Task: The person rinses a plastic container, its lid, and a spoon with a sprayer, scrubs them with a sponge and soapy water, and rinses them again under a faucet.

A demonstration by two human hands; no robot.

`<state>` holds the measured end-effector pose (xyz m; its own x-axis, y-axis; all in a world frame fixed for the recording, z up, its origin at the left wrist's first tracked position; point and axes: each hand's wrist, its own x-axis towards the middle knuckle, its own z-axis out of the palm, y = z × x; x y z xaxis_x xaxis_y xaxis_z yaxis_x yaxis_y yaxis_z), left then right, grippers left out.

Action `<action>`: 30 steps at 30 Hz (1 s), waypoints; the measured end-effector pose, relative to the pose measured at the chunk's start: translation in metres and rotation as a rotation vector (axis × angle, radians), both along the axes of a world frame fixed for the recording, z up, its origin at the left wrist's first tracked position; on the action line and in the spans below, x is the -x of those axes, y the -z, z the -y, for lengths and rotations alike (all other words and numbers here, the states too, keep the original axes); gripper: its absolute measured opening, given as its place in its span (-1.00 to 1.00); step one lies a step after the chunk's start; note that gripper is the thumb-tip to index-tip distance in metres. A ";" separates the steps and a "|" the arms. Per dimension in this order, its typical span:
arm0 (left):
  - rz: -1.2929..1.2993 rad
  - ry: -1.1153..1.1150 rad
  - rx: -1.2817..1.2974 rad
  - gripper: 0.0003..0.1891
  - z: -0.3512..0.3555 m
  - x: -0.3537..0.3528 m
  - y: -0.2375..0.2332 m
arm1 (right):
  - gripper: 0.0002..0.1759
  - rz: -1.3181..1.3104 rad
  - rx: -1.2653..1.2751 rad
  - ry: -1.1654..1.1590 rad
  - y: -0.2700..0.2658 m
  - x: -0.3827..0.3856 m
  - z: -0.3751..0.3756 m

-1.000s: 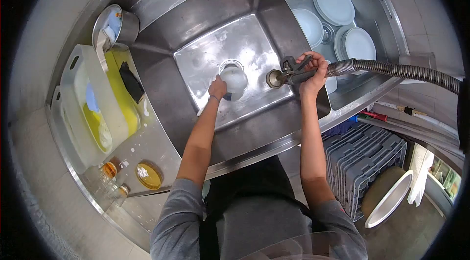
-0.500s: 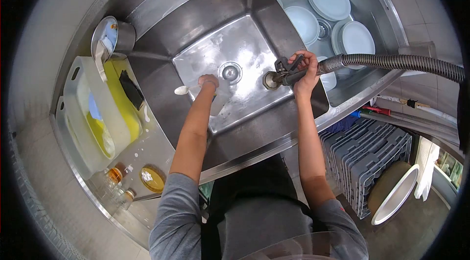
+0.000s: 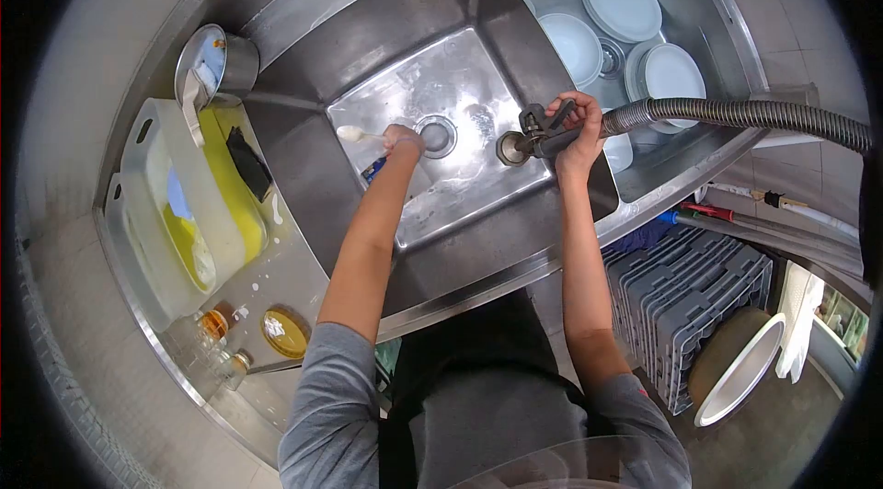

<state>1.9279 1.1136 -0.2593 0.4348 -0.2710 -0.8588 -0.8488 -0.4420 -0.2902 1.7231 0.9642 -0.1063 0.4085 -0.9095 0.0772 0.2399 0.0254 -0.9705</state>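
Note:
Over the basin of the steel sink (image 3: pixel 303 167), my left hand (image 3: pixel 405 139) is closed around a pale spoon (image 3: pixel 357 134), whose bowl points left. Below that hand a see-through item with a dark blue patch (image 3: pixel 373 169) shows beside my wrist; its kind is hard to make out. My right hand (image 3: pixel 579 138) grips the handle and lever of a spray nozzle (image 3: pixel 529 145) on a ribbed metal hose (image 3: pixel 754 109). The nozzle head faces left, toward the drain (image 3: pixel 437 136). No spray stands out clearly.
White plates (image 3: pixel 622 5) are stacked in the right-hand basin. To the left stand a metal pot (image 3: pixel 237 66) with cloths and a clear tub (image 3: pixel 152 204) with yellow contents. Glass jars (image 3: pixel 213 342) and a gold lid (image 3: pixel 286 333) lie near the front-left edge. Grey racks (image 3: pixel 685 287) lean below right.
My left hand has moved slightly right and up, closer to the drain, and the spoon has moved up with it. The blue patch now shows. My right hand holds the nozzle as before.

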 end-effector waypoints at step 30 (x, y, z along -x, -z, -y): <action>-0.132 -0.838 0.782 -0.41 -0.031 0.091 0.032 | -0.35 0.149 -0.205 -0.061 -0.007 -0.009 -0.013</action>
<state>1.8367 1.1444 -0.2913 0.6493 -0.4179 -0.6355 -0.2073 -0.9011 0.3807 1.7324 0.9773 -0.0996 0.4609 -0.8864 -0.0424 0.3720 0.2363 -0.8977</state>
